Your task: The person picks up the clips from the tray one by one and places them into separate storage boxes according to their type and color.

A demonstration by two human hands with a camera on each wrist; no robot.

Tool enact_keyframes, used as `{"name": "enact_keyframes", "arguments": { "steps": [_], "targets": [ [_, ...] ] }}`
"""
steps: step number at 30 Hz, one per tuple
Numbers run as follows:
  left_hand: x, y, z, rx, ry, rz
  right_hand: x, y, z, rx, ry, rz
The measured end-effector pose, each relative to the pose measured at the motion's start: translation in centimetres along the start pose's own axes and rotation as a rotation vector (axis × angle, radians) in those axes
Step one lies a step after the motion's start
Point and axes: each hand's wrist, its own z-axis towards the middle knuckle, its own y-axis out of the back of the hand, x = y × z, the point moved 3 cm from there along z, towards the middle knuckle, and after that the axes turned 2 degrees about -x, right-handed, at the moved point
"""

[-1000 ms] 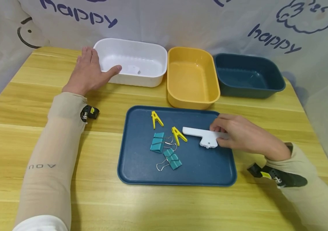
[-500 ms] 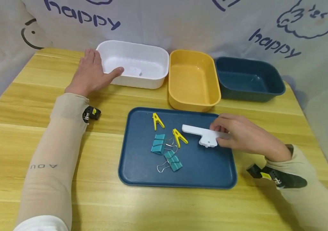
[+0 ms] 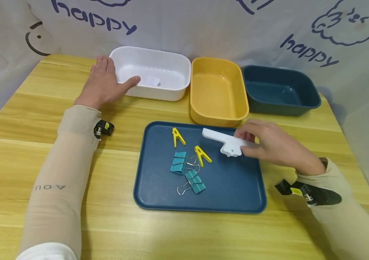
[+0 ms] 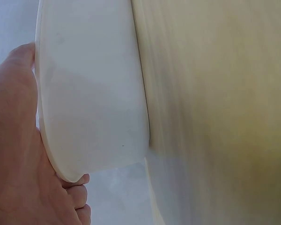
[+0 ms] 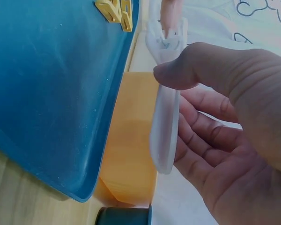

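Note:
In the head view my right hand (image 3: 265,142) pinches a white plastic long-bar clip (image 3: 218,136) over the right part of a dark blue tray (image 3: 229,195). The right wrist view shows the thumb (image 5: 178,75) on one side of the clip (image 5: 165,126) and curled fingers on the other. Two yellow clothespins (image 3: 178,137) and two teal binder clips (image 3: 195,182) lie on the tray. My left hand (image 3: 101,83) rests at the left end of a white bin (image 3: 158,93), fingers along its outside and thumb over the front rim. Its fingertips (image 4: 77,196) show past the bin's corner.
A yellow bin (image 3: 218,117) stands behind the tray, touching or nearly touching its back edge. To its right is a dark teal bin (image 3: 278,106). All the bins line the back of the wooden table (image 3: 113,224), against a white cloth (image 3: 184,21) with drawings.
My right hand has lifted the white long-bar clip up from the tray, slightly back and left. The left hand stays at the white bin. The whole view has shifted slightly.

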Motion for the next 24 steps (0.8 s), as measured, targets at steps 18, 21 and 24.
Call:
{"name": "enact_keyframes", "arguments": {
  "steps": [18, 21, 24],
  "targets": [
    [0.1, 0.0, -0.2, 0.008, 0.003, -0.009, 0.1, 1.5, 2.1, -0.147, 0.019, 0.009],
    [0.1, 0.0, -0.3, 0.004, 0.005, -0.005, 0.2, 1.9, 2.6, -0.161, 0.006, 0.006],
    [0.0, 0.1, -0.3, -0.001, 0.003, 0.0, 0.3, 2.2, 3.1, -0.177, 0.008, 0.009]
  ]
}}
